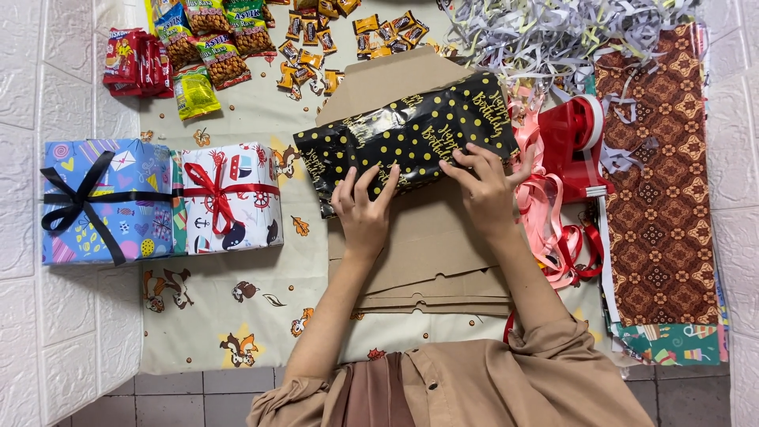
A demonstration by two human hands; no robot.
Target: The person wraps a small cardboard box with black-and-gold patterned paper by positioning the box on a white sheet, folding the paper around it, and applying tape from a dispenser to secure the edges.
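Far left: a blue box (107, 200), fully wrapped and tied with a black ribbon, stands on the cloth (237, 316). Touching its right side is a white box (231, 198), also fully wrapped, tied with a red ribbon. Both appear complete. Above them lie snack bags (198, 47); small sweets (316, 47) are scattered further right, all loose.

Centre: a black dotted sheet (407, 130) lies tilted across flat cardboard (427, 253). More cardboard shows above the sheet's top edge. The sheet looks folded over something, but what it covers cannot be told. No tape or ribbon is visible on it. Judgement: this wrap is at an early stage; the folds are being pressed, and sealing and tying remain.

Left hand (365, 207): fingers spread and extended, pressing flat on the lower edge of the sheet. It grips nothing.

Right hand (484, 183): fingers bent, tips pressing on the lower right part of the sheet. Whether they pinch a fold cannot be told.

Right of the hands: pink ribbon (545, 213) lies in loose loops, just beside a red tape dispenser (577, 142). Shredded paper (545, 32) is piled above. Far right: brown patterned paper (660, 190) lies flat and unused, with further sheets under it.
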